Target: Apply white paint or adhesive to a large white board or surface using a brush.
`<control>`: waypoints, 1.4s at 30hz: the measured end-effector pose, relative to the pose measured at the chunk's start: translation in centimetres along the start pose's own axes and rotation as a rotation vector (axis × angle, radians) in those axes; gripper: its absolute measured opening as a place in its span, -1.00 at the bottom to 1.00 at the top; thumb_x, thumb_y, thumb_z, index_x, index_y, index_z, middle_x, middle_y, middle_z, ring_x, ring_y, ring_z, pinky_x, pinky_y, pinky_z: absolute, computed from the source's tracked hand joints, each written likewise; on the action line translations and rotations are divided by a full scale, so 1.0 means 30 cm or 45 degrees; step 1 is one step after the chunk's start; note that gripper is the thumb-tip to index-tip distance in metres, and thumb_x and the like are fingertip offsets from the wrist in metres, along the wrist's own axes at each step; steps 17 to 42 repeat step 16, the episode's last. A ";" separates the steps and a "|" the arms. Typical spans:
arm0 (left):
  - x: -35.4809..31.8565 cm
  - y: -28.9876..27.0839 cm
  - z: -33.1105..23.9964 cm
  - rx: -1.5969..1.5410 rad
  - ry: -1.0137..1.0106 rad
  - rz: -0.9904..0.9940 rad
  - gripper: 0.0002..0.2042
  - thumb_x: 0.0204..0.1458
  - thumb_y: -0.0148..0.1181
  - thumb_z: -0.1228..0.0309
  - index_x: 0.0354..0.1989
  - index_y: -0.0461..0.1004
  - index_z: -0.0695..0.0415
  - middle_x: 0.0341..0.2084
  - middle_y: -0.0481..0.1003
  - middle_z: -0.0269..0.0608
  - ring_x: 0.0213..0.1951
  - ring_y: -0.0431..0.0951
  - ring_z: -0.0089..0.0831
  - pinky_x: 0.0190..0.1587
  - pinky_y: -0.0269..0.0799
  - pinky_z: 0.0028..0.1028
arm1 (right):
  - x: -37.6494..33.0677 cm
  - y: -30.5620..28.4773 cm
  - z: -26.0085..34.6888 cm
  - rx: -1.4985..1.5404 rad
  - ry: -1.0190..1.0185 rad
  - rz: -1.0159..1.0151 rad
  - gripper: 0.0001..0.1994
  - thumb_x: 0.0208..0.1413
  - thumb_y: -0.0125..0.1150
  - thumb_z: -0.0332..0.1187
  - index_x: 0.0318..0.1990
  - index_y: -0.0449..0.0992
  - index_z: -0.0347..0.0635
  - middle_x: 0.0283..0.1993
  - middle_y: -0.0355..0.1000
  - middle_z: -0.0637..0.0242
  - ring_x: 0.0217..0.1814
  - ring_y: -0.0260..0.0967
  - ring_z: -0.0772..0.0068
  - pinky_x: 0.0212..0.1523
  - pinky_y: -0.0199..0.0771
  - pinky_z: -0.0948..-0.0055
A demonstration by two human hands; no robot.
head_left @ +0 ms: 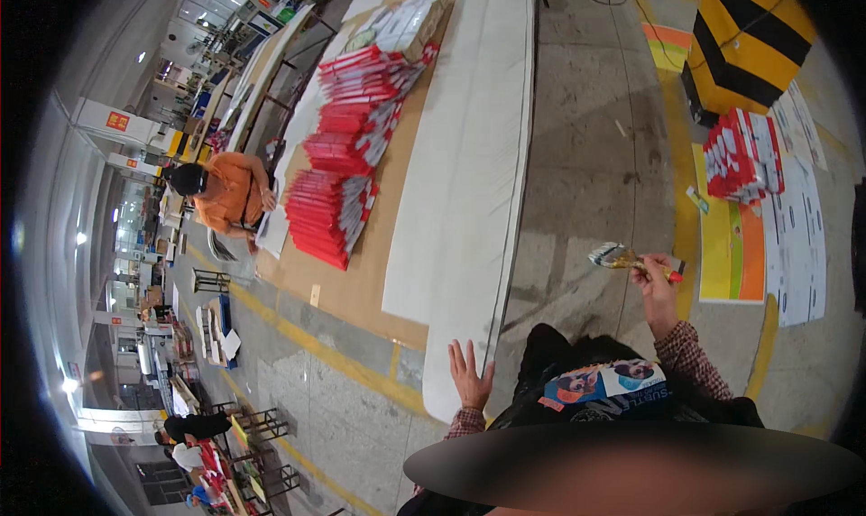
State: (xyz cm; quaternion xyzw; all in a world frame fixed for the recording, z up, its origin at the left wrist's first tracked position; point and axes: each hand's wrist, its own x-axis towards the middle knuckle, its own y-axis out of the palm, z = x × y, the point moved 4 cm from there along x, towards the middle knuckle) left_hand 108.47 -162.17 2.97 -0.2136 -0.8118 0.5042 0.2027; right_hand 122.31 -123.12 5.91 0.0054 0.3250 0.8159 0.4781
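Right hand point(656, 281) pinched on paintbrush point(631, 262) by its handle over bare floor, likely light, stiff, wet-bristled, best gripped mid-handle; left hand point(469, 376) spread flat on long white board point(469, 200), holding nothing.

You have one view only, a wide fisheye worn on your head, looking steeply down over your chest to the concrete floor point(586, 155). The long surface point(469, 155) runs away at upper left, near at its lower end. Straight edges bow toward the dark rim.
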 end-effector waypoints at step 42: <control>1.476 0.380 -0.807 -0.685 0.573 0.200 -0.68 0.07 0.15 0.39 0.03 0.43 0.08 -0.10 0.48 0.04 -0.12 0.53 -0.07 -0.15 0.46 -0.30 | 1.121 0.262 0.442 -0.011 -0.036 0.038 -0.84 0.21 0.09 -0.38 -0.10 0.48 -0.17 -0.01 0.42 0.16 -0.21 0.44 0.48 -0.17 0.51 0.52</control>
